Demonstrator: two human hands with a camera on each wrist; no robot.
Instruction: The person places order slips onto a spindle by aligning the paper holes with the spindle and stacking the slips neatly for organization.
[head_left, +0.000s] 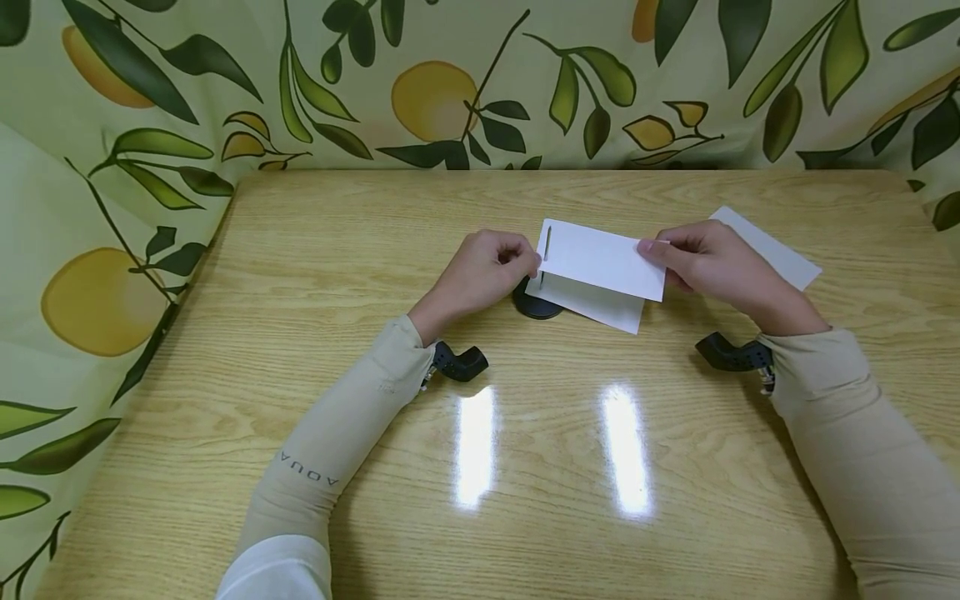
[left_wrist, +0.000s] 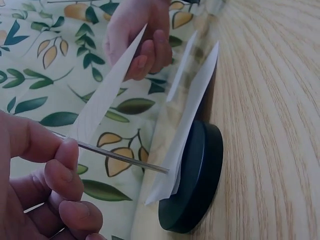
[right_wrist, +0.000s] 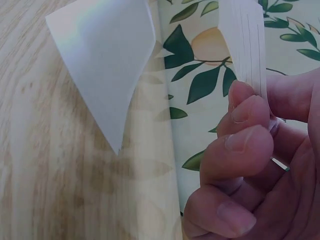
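A paper spike has a round black base on the table and a thin metal rod. One white sheet of paper is raised, with the rod through it near its left edge. Lower down, another sheet lies tilted by the base, pierced by the rod. My left hand pinches the raised sheet's left edge beside the rod; the fingertips partly hide the contact. At the opposite end, my right hand holds that sheet between thumb and fingers.
A separate white sheet lies on the wooden table, behind my right hand. Patterned cloth hangs along the back and left edges. Black wrist devices stick out from both sleeves.
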